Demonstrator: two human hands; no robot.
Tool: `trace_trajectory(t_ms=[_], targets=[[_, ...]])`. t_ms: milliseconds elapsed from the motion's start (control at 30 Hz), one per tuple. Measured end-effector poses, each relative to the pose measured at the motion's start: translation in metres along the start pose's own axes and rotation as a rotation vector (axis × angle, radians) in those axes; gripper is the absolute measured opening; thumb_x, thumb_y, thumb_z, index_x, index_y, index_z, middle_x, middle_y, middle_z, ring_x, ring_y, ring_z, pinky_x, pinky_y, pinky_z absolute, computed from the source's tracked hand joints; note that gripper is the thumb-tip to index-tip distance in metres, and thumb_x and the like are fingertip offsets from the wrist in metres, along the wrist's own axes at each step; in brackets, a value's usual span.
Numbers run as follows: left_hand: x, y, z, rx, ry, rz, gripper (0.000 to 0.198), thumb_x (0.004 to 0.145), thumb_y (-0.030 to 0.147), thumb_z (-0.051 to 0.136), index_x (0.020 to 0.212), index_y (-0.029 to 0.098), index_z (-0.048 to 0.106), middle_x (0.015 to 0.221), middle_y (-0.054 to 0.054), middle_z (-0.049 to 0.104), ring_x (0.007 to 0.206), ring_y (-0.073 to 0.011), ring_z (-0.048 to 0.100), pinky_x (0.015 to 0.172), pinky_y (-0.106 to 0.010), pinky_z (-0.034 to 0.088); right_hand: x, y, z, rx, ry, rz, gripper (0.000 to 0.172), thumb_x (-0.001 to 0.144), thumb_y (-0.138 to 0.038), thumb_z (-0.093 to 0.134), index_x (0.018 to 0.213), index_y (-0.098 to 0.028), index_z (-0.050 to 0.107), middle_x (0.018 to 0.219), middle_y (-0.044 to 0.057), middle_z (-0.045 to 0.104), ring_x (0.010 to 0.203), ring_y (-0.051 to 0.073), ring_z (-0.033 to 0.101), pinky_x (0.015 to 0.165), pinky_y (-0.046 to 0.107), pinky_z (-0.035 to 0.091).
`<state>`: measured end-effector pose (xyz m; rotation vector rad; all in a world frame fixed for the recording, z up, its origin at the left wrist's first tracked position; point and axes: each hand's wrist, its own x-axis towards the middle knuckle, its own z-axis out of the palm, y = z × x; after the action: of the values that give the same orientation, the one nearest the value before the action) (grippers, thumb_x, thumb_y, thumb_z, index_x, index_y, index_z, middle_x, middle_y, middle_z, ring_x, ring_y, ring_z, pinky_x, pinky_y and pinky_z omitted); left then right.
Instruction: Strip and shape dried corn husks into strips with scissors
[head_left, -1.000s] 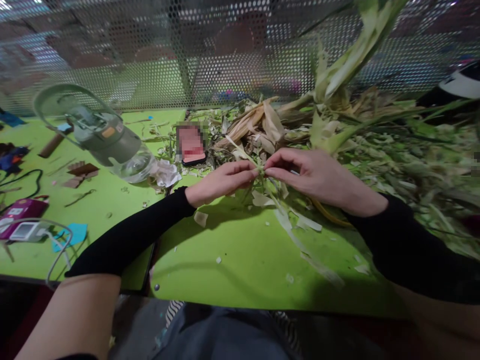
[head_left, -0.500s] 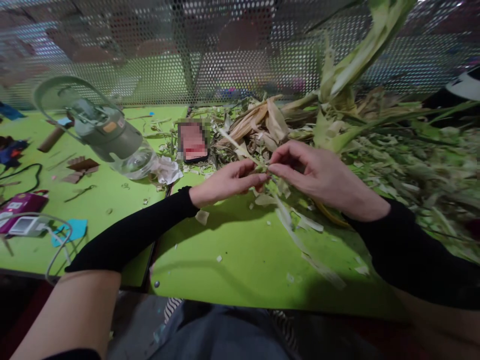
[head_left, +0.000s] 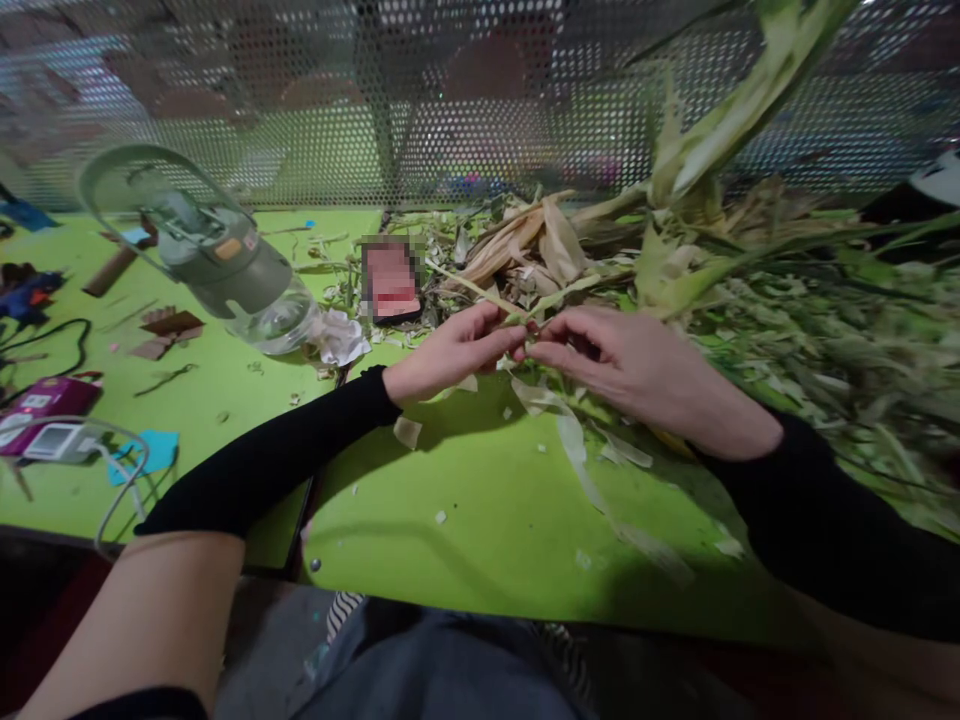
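Observation:
Thin, pale green corn husk strips (head_left: pixel 564 294) are pinched between my two hands over the green table (head_left: pixel 420 540). My left hand (head_left: pixel 461 352) grips them from the left, with thumb and fingertips closed together. From the other side, my right hand (head_left: pixel 626 372) pinches them too, its fingertips nearly touching the left ones. The exact spot where the strips meet is partly hidden by the fingers. One strip end points up toward the phone and another toward the upper right. Below the hands, a long pale husk strip (head_left: pixel 581 460) trails across the tabletop.
Dried husks (head_left: pixel 566 245) and green shreds (head_left: pixel 832 330) are heaped behind and right of my hands. A phone (head_left: pixel 394 285) stands beyond my left hand. Further left are a water bottle (head_left: pixel 232 265), crumpled tissue (head_left: pixel 341 337) and a purple box (head_left: pixel 49 410). Perforated metal screen (head_left: pixel 315 130) borders the back.
Both hands have shifted slightly up and left, staying close together. A husk strip now sticks out to the upper right above my right hand's fingers.

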<state>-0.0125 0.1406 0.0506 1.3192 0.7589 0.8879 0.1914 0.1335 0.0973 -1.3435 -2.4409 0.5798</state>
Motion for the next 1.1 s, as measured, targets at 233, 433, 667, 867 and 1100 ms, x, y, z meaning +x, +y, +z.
trace_trajectory(t_ms=[233,433,667,867,1100], targets=[[-0.001,-0.004,0.001,-0.055,-0.019,-0.034,0.029,0.105,0.028,0.061,0.081,0.018,0.049,0.071,0.006,0.053,0.055,-0.0038,0.04,0.053,-0.022,0.032,0.004,0.004,0.007,0.032,0.079,0.0,0.069,0.095,-0.085,0.044,0.097,-0.019,0.063,0.091,0.01,0.066,0.078,0.023,0.055,0.07,0.035,0.037],[0.001,-0.006,0.001,-0.036,-0.014,-0.011,0.026,0.104,0.027,0.061,0.083,0.019,0.047,0.073,0.005,0.057,0.056,-0.0041,0.045,0.054,-0.021,0.037,0.001,0.0,0.007,0.194,-0.032,0.022,0.058,0.097,-0.075,0.051,0.077,-0.021,0.059,0.07,0.001,0.055,0.065,0.016,0.044,0.064,0.034,0.03],[0.003,-0.01,-0.003,0.217,-0.036,0.035,0.021,0.106,0.025,0.054,0.086,0.019,0.049,0.076,0.003,0.061,0.055,-0.005,0.048,0.055,-0.023,0.039,-0.001,-0.003,0.01,0.28,-0.038,0.094,0.04,0.098,-0.055,0.058,0.077,-0.02,0.059,0.068,-0.002,0.05,0.063,0.013,0.04,0.062,0.033,0.027],[0.001,-0.006,-0.007,0.359,-0.031,0.146,0.023,0.107,0.021,0.046,0.085,0.018,0.054,0.078,0.001,0.059,0.069,-0.0087,0.05,0.068,-0.024,0.041,-0.005,-0.009,0.001,0.346,-0.181,0.04,0.041,0.097,-0.05,0.059,0.069,-0.022,0.049,0.067,-0.003,0.043,0.063,0.013,0.036,0.063,0.032,0.027],[0.001,-0.004,-0.009,0.448,-0.028,0.162,0.024,0.107,0.026,0.047,0.086,0.018,0.053,0.08,0.001,0.059,0.074,-0.0103,0.051,0.073,-0.026,0.042,-0.002,-0.007,0.003,0.138,0.185,-0.037,0.027,0.098,-0.046,0.057,0.084,-0.023,0.059,0.081,0.004,0.062,0.074,0.02,0.053,0.07,0.035,0.038]])
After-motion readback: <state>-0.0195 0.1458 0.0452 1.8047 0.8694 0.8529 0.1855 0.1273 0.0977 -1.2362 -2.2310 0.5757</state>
